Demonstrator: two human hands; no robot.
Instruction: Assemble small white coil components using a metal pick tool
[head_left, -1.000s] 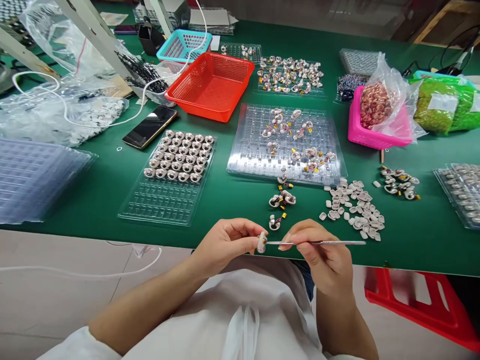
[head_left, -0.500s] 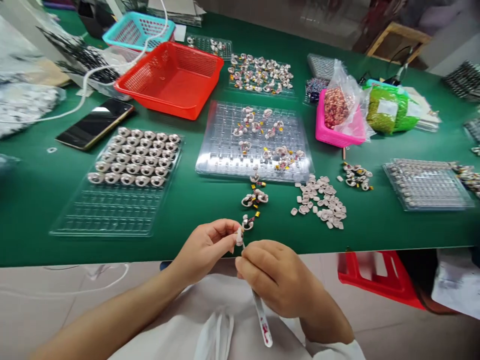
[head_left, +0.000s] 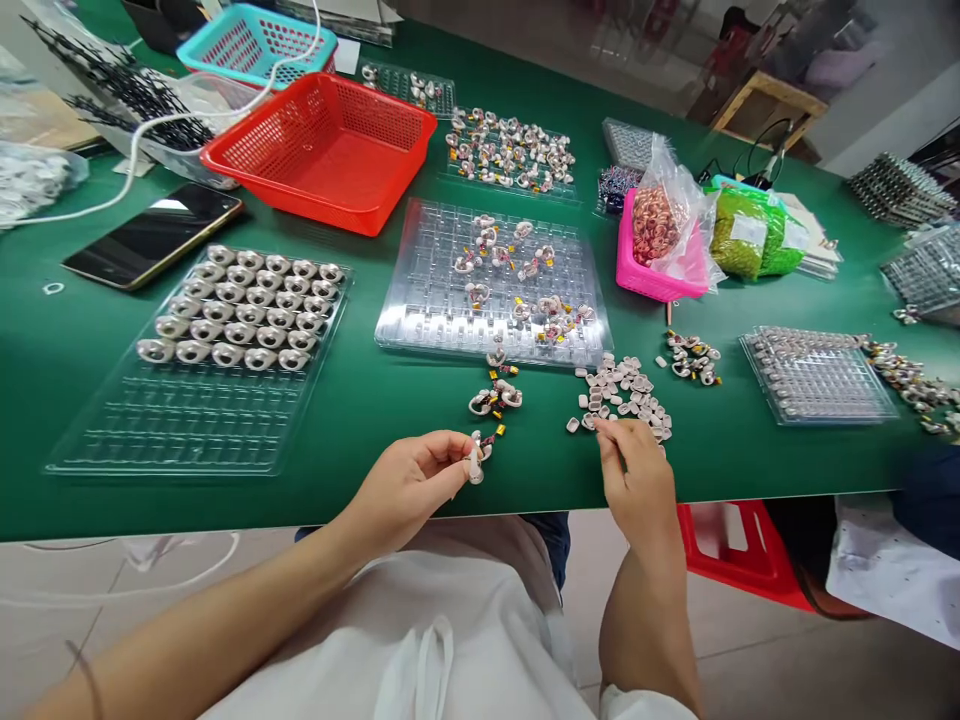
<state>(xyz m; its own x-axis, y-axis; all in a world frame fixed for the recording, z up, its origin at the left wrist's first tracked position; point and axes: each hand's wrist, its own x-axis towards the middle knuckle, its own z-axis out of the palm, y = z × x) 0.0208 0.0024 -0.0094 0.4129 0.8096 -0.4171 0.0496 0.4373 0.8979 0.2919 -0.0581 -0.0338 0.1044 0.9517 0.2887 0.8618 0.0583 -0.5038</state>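
My left hand (head_left: 409,485) pinches a small white earbud shell (head_left: 475,466) at the table's front edge. My right hand (head_left: 634,475) reaches onto the green table, fingertips together at the near edge of a pile of small white caps (head_left: 622,395); whether it grips one is hidden. No tool shows in it. Loose shells with yellow-tipped wires (head_left: 496,395) lie between the hands and a clear tray (head_left: 420,320) that holds several more.
A clear tray of finished shells (head_left: 240,310) lies to the left, with a phone (head_left: 154,235) and a red basket (head_left: 322,150) behind it. A pink basket with copper coils (head_left: 656,240), a green bag (head_left: 750,235) and more trays (head_left: 814,375) stand on the right.
My right hand has left the shell and moved right and forward to the pile of white caps; the long thin tool it held is gone from view. The camera has swung right.
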